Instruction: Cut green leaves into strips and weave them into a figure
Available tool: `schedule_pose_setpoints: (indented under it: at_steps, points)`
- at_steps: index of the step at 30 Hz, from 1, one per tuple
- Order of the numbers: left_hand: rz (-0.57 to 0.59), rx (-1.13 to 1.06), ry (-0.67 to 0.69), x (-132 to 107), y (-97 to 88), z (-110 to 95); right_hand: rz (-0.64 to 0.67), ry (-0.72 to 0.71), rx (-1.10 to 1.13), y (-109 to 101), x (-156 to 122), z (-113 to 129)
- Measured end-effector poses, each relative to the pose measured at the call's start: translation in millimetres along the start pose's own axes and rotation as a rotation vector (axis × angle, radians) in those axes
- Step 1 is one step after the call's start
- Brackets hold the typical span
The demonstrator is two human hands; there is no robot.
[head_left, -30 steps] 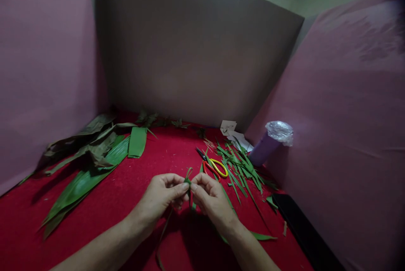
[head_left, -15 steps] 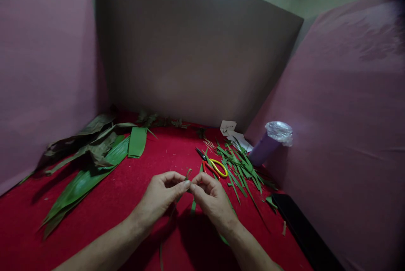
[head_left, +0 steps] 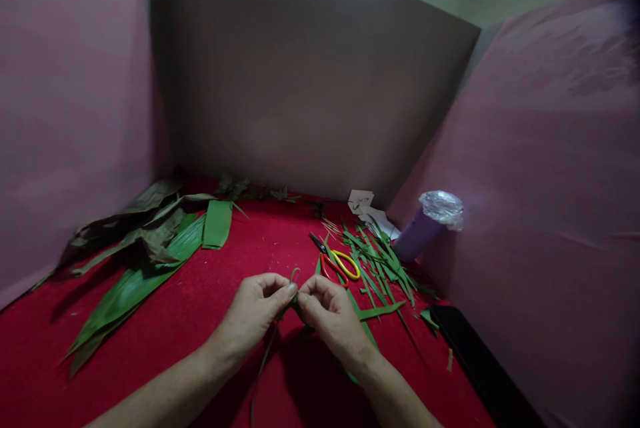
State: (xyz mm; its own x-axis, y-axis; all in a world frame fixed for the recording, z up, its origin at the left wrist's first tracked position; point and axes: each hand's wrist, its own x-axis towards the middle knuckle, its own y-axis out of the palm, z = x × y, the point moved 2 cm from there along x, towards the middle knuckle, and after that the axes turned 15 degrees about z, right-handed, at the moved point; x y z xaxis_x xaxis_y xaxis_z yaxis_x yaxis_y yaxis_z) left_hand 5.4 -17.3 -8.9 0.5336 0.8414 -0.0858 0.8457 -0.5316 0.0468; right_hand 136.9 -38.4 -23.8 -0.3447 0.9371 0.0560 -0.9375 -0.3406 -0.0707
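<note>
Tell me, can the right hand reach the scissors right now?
Probably yes. The scissors lie on the red cloth just beyond the right hand, handles bare, nothing between. But it and the left hand pinch a leaf strip, so it must let go first.

- One view only: the camera sits on the person's head and faces forward and down.
- Left hand [head_left: 253, 313] and right hand [head_left: 334, 316] are near it; the table [head_left: 220, 271] lies further.

Two hands [head_left: 253, 313] [head_left: 331, 316], one held leaf strip [head_left: 295, 273], one scissors [head_left: 340, 265], one cup [head_left: 419, 233].
</note>
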Motion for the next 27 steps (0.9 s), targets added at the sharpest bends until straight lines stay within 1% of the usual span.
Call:
schedule_pose_setpoints:
  at_steps: [3,7,11,16,20,24,27]
  points:
    - [0.016,-0.035,0.021,-0.7,1.2,-1.5,-0.002,0.006,0.01,-0.6,-0.6,1.1]
    - [0.001,-0.104,0.05,-1.3,0.8,-3.7,-0.004,0.011,0.04,-1.1,-1.6,3.9]
    - [0.016,-0.091,0.05,0.6,-1.1,-1.6,0.008,-0.003,0.057,0.3,-1.5,4.9]
    - [-0.008,-0.075,0.048,1.9,-2.7,3.9,0.011,-0.009,0.034,2.1,-0.5,0.6]
    - [0.003,-0.081,0.054,1.9,-1.7,5.3,0.017,0.01,0.099,2.7,-0.6,0.3]
    - [-0.001,-0.117,0.057,1.5,-1.9,2.9,0.021,0.041,0.094,2.9,-1.7,4.4]
    - [-0.006,-0.15,0.069,0.1,-2.0,-1.9,-0.007,0.058,0.064,1.2,-2.2,5.7]
